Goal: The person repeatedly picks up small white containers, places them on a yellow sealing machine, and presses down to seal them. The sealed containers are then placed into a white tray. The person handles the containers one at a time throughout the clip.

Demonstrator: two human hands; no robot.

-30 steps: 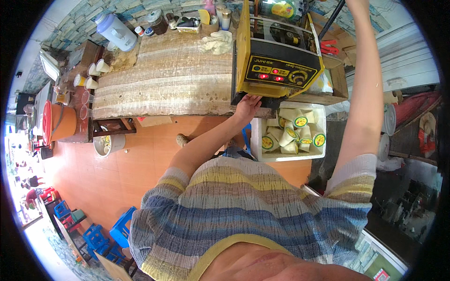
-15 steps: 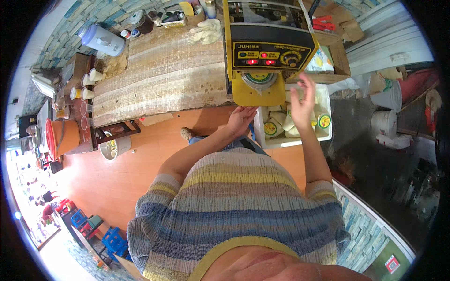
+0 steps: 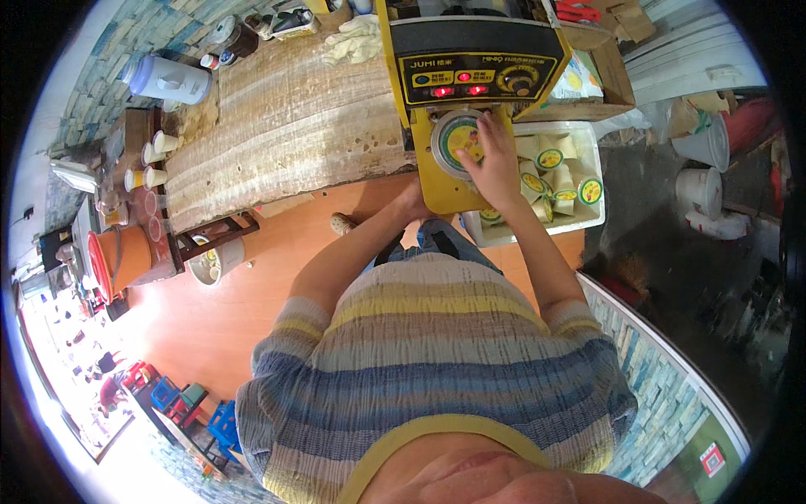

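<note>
A cup-sealing machine [image 3: 478,50], black and yellow with lit red switches, stands at the counter's right end. Its yellow tray [image 3: 453,197] juts toward me, bearing a cup [image 3: 457,141] with a printed green-and-yellow film top inside a metal ring. Over the right side of that film top lies my right hand [image 3: 497,164], thumb and fingers apart. My left hand [image 3: 413,200] reaches under the tray's left edge, where its fingers are hidden. To the right, a white foam box [image 3: 598,181] holds several cups [image 3: 550,160] with similar tops, many lying tilted.
A worn wooden counter [image 3: 294,126] runs left, with pale gloves [image 3: 353,40] and a large jug [image 3: 172,80] at the back. A bucket [image 3: 217,262] stands on the floor below. Beyond the foam box is a cardboard box [image 3: 617,80].
The tray and cup have come out from under the machine toward me. My right hand has moved left from above the foam box onto the cup. My left hand has gone further under the tray.
</note>
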